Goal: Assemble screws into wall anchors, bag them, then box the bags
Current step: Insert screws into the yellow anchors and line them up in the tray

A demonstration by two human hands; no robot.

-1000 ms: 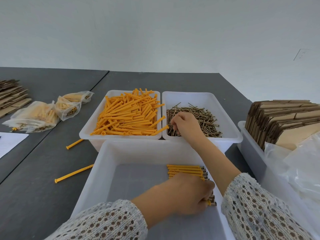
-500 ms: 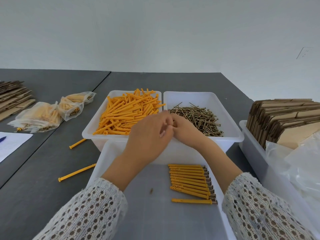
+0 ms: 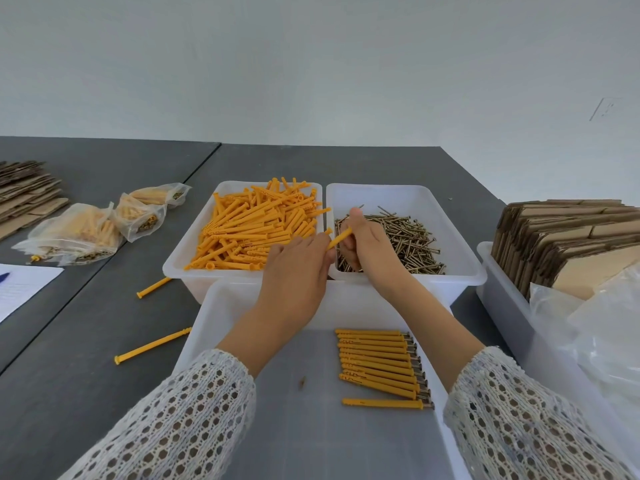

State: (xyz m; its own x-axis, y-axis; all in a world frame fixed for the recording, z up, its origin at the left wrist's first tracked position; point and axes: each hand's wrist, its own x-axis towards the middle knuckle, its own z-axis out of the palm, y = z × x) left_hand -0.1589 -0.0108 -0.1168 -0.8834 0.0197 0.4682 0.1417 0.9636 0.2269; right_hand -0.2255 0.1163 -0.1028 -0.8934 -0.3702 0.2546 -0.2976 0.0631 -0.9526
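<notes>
My left hand point(image 3: 298, 268) pinches the near end of one orange wall anchor point(image 3: 340, 238) above the divide between the two back bins. My right hand point(image 3: 369, 244) curls round the anchor's other end, over the pile of brass screws point(image 3: 412, 242). Whether it also holds a screw is hidden. The left back bin point(image 3: 178, 259) is heaped with loose orange anchors point(image 3: 252, 226). In the near white tray point(image 3: 207, 306), a row of several anchors with screws in them point(image 3: 379, 363) lies at the right side.
Filled plastic bags point(image 3: 81, 233) lie on the grey table at the left, beside flat cardboard point(image 3: 26, 192) and a paper sheet point(image 3: 20, 285). Two loose anchors point(image 3: 152, 346) lie left of the tray. A bin at the right holds folded cardboard boxes point(image 3: 568, 237) and empty bags point(image 3: 606, 337).
My left hand left the near tray, where it set down an assembled anchor, and rose to the back bins. It now holds a fresh anchor that meets my right hand by the screws.
</notes>
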